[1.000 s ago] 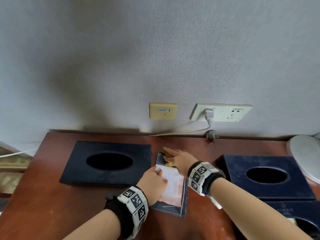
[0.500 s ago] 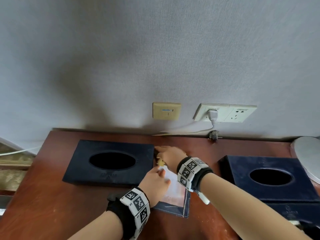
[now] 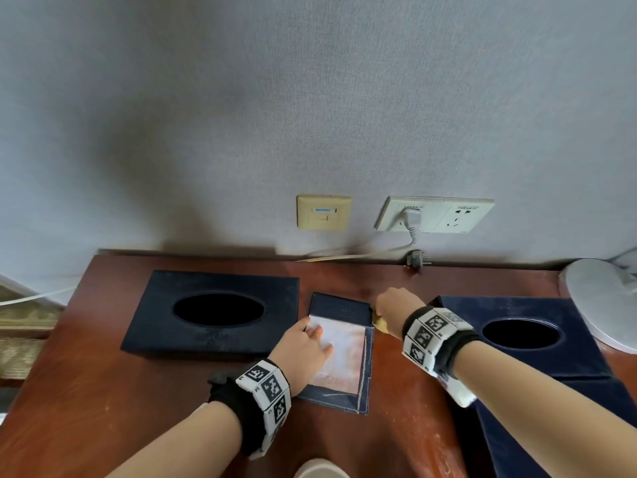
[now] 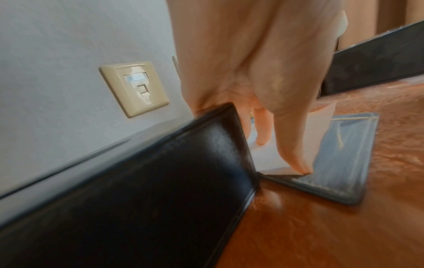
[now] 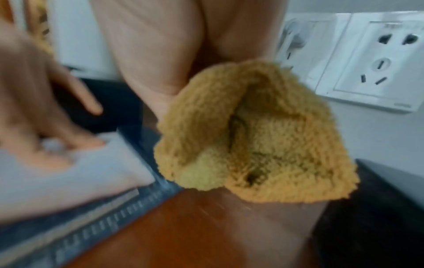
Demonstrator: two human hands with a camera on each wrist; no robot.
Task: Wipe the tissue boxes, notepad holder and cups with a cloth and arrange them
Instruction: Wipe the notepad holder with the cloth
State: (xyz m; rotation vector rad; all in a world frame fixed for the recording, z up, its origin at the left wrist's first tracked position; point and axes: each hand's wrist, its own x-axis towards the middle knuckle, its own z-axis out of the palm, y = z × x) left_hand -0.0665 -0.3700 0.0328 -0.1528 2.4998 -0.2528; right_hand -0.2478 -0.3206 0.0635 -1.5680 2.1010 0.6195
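Observation:
A dark blue notepad holder [image 3: 344, 343] with a white pad [image 3: 339, 353] lies flat between two dark tissue boxes, one on the left [image 3: 213, 312] and one on the right [image 3: 517, 336]. My left hand [image 3: 306, 346] presses straight fingers [image 4: 291, 145] down on the pad. At the holder's upper right edge my right hand [image 3: 393, 305] grips a bunched yellow cloth [image 5: 250, 130], of which only a scrap [image 3: 379, 322] shows in the head view. A white cup rim [image 3: 320, 470] peeks in at the bottom edge.
The brown table [image 3: 103, 408] stands against a grey wall with a beige socket [image 3: 324, 212] and a white outlet [image 3: 434, 214] with a plugged cable. A loose plug [image 3: 415, 260] lies at the table's back. A white lamp base [image 3: 606, 301] sits far right.
My right hand with the cloth has swept from the holder's top left corner across to its right edge. The left hand has stayed on the pad.

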